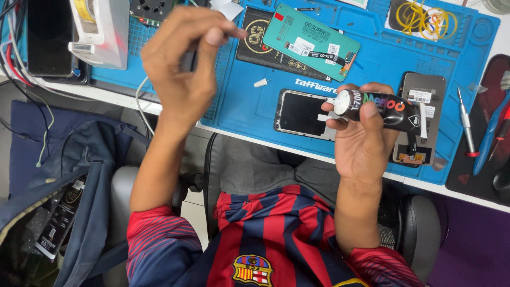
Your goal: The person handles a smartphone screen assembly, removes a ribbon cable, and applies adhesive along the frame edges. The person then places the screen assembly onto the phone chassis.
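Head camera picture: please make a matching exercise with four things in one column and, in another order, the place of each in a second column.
Things:
1. black glue tube
2. yellow rubber bands
3. small white cap
4. screwdriver

Places:
A. loose on the blue mat, left of the open phone
B. at the top right corner of the mat
C. in the right hand
D. at the right edge of the mat, lying lengthwise

Pairs: 1-C, 2-B, 3-A, 4-D

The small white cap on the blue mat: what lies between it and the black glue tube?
In the head view, a phone frame lies between white cap and glue tube, on the blue mat.
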